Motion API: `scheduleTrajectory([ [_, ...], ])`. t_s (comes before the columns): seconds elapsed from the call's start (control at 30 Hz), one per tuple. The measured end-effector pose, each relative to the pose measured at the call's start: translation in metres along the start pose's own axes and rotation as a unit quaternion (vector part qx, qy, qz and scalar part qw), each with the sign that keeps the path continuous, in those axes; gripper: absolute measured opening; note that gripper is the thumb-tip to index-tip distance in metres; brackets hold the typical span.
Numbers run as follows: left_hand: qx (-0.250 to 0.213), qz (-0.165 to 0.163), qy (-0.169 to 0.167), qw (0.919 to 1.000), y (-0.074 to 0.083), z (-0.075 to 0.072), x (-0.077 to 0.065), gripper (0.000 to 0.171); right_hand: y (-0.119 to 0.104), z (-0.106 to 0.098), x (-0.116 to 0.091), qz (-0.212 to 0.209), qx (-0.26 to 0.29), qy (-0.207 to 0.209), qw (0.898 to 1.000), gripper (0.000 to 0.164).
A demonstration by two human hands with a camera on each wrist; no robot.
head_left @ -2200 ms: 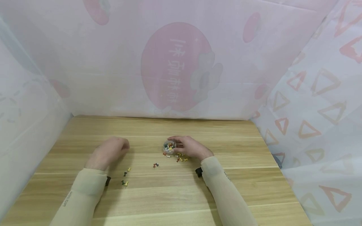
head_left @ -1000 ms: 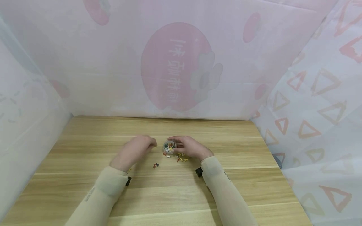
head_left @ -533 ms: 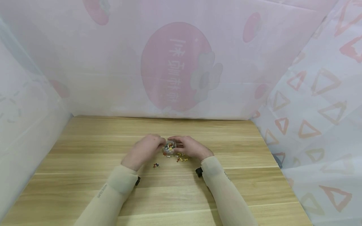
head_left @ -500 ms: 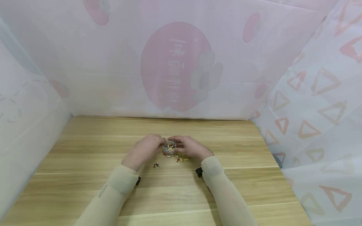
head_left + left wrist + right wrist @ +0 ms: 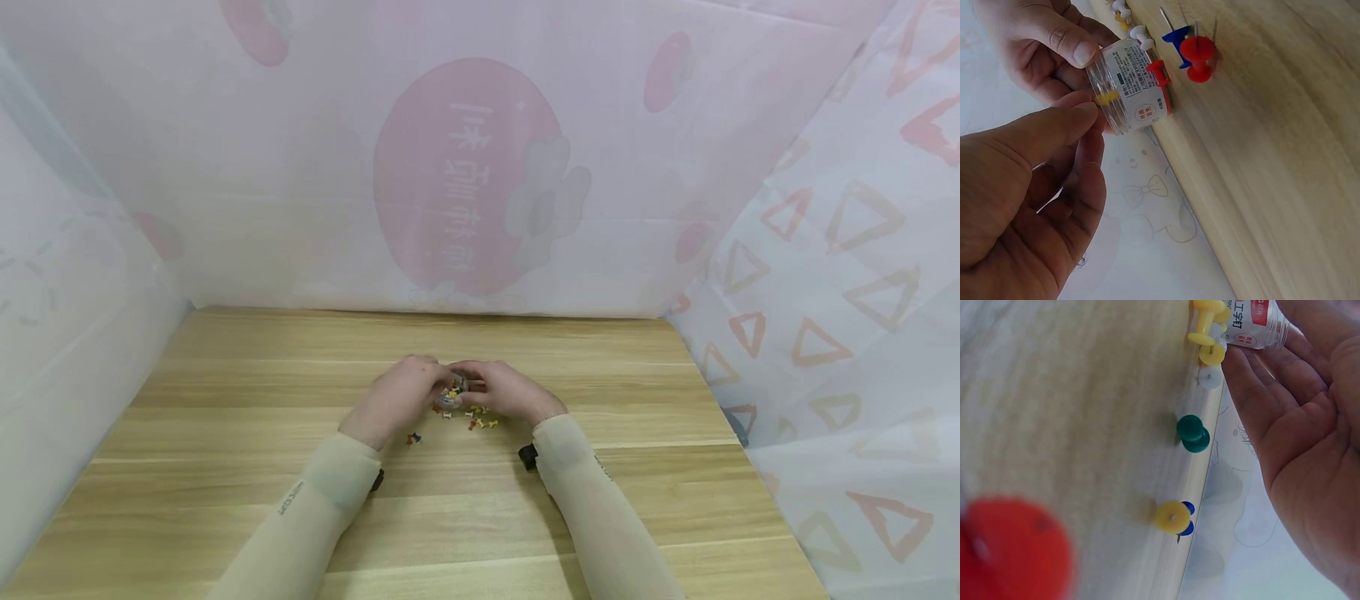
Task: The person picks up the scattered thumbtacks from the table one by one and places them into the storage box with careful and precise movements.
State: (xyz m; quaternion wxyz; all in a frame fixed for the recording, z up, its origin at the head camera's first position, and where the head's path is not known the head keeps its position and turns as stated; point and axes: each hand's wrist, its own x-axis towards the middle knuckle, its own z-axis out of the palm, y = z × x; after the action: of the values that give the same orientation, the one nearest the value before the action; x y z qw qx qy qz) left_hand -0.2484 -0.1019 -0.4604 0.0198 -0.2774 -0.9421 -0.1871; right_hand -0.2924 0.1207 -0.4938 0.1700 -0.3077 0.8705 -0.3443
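Observation:
A small clear jar [image 5: 452, 402] with a printed label [image 5: 1142, 87] stands on the table, with colored push pins inside. My right hand [image 5: 513, 392] holds it from the right, thumb and fingers curled round its side; in the right wrist view the palm [image 5: 1304, 450] faces the jar. My left hand [image 5: 401, 400] is at the jar's left rim, thumb and index finger pinched together. A yellow push pin [image 5: 1108, 97] shows right at those fingertips in the left wrist view, partly behind the clear rim. The left hand covers part of the opening in the head view.
Loose push pins lie on the wooden table [image 5: 450, 517]: a red pin [image 5: 1199, 59] beside a blue pin [image 5: 1177, 44], a red pin [image 5: 1158, 72] against the jar, plus green [image 5: 1191, 432] and yellow ones [image 5: 1172, 517]. Printed cloth walls [image 5: 300, 192] surround the table.
My left hand has moved right, from the left part of the table to the jar's rim, its forearm now leaning further right. The right hand and jar have stayed in place.

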Motion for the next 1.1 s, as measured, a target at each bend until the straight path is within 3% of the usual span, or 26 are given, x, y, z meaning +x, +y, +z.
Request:
scheduleTrajectory([
  [0.13,-0.008,0.003,-0.001,1.0000,-0.002,-0.002,-0.001,0.027,0.000,0.000,0.000,0.002,-0.013,0.001,1.000,0.057],
  [0.37,0.023,0.008,-0.009,0.9997,-0.007,-0.010,-0.012,0.015,-0.001,0.000,-0.001,0.006,-0.030,0.002,1.000,0.060],
  [0.6,0.050,0.029,-0.041,0.9975,-0.011,-0.007,-0.024,0.020,0.001,0.000,-0.001,0.003,-0.021,-0.001,1.000,0.060],
  [0.83,0.054,0.040,-0.075,0.9949,-0.009,-0.004,-0.033,0.007,0.001,0.000,-0.001,0.000,-0.027,0.001,1.000,0.061],
  [1.1,0.047,0.055,-0.095,0.9929,-0.009,-0.004,-0.043,0.017,0.000,0.001,0.001,-0.001,-0.029,0.000,1.000,0.061],
])
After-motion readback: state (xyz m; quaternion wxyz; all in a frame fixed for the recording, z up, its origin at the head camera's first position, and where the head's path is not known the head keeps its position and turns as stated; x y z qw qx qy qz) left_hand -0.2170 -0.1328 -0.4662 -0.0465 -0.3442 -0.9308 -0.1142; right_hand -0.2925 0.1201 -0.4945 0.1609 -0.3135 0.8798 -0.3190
